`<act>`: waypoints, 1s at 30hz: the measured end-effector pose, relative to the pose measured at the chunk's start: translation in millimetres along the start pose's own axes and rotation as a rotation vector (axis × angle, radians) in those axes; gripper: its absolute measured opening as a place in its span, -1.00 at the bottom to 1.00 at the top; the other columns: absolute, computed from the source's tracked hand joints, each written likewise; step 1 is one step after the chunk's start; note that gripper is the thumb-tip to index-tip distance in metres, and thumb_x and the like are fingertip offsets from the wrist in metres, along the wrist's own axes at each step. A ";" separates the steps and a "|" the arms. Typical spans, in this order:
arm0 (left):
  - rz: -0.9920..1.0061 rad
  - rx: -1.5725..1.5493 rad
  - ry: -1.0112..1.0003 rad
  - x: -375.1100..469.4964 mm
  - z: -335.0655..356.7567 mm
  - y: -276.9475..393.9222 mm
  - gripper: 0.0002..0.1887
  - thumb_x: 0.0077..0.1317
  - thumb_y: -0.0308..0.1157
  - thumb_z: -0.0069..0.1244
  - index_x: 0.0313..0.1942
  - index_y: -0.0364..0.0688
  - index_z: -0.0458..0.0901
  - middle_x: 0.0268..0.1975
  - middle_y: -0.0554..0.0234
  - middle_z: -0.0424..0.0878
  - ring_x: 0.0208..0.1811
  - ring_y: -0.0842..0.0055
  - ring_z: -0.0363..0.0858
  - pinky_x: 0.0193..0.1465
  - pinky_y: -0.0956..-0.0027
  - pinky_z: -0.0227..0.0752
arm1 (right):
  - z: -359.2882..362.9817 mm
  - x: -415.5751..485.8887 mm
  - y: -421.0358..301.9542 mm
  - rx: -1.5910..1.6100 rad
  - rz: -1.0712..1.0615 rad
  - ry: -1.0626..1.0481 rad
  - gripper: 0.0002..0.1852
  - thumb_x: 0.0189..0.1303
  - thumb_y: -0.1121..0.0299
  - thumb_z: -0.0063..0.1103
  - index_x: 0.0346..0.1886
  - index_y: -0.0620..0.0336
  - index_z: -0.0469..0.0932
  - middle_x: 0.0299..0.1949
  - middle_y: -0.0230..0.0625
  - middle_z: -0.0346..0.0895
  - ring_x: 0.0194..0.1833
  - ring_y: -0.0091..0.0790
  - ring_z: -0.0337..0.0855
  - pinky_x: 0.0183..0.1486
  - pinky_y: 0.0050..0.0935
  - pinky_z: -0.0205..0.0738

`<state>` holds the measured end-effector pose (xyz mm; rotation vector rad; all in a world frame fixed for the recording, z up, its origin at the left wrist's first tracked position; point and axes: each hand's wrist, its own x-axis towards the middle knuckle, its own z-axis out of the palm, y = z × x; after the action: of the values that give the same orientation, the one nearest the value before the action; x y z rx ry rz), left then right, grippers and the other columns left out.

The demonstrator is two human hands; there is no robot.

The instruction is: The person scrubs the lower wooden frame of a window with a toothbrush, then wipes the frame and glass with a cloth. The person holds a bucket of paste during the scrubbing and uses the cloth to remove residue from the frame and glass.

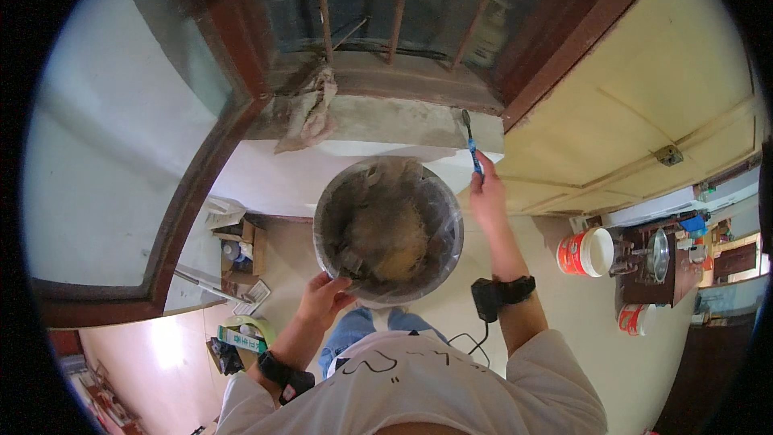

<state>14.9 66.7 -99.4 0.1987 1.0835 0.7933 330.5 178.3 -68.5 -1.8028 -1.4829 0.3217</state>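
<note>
My left hand [326, 299] grips the near-left rim of a round bin [457, 241] with a clear plastic liner. Dusty grey and tan matter is inside it; I cannot tell exactly what. In my right hand [488, 193] is a toothbrush [472, 148] with a blue handle and dark bristles. Its head rests on or just above the right end of the concrete window sill [392, 121]. A crumpled, dirty cloth [311, 112] lies at the sill's left part and hangs over the edge.
Metal bars [398, 9] stand behind the sill. An open wood-framed window sash [193, 199] juts out at left, and a yellow door [622, 96] is at right. Red-and-white buckets [574, 254], an open cardboard box [258, 248] and a small table [646, 263] stand beyond.
</note>
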 end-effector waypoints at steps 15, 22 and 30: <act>0.026 0.006 0.021 -0.9 -28.6 21.8 -0.77 0.18 -0.55 0.00 -0.12 -0.29 0.52 -0.21 0.18 0.62 -0.33 0.44 0.63 -0.28 0.44 0.59 | 18.5 31.0 -55.2 0.242 -0.007 -0.362 -0.63 0.20 0.51 -0.02 0.10 0.03 0.46 -0.46 -0.32 0.46 -0.48 -0.58 0.33 -0.38 -0.59 0.28; 0.014 0.039 -0.011 7.0 -35.7 23.2 -0.79 0.19 -0.53 0.01 -0.14 -0.28 0.54 -0.22 0.20 0.62 -0.21 0.44 0.61 -0.21 0.40 0.58 | 15.9 46.4 -71.1 0.250 -0.022 -0.695 -0.60 0.22 0.53 -0.04 0.15 0.04 0.42 -0.22 -0.25 0.55 -0.31 -0.46 0.45 -0.16 -0.52 0.36; 0.016 0.039 -0.004 8.0 -42.6 27.5 -0.79 0.19 -0.52 0.00 -0.15 -0.25 0.54 -0.24 0.25 0.62 -0.30 0.48 0.60 -0.29 0.44 0.56 | 24.2 41.0 -65.9 0.247 -0.223 -0.714 -0.62 0.24 0.48 -0.02 0.15 0.01 0.42 0.00 -0.24 0.54 -0.05 -0.28 0.54 0.05 -0.42 0.35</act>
<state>-32.5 82.1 -111.5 0.2418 1.0957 0.7859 279.5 227.5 -28.5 -1.3608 -1.9925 1.0640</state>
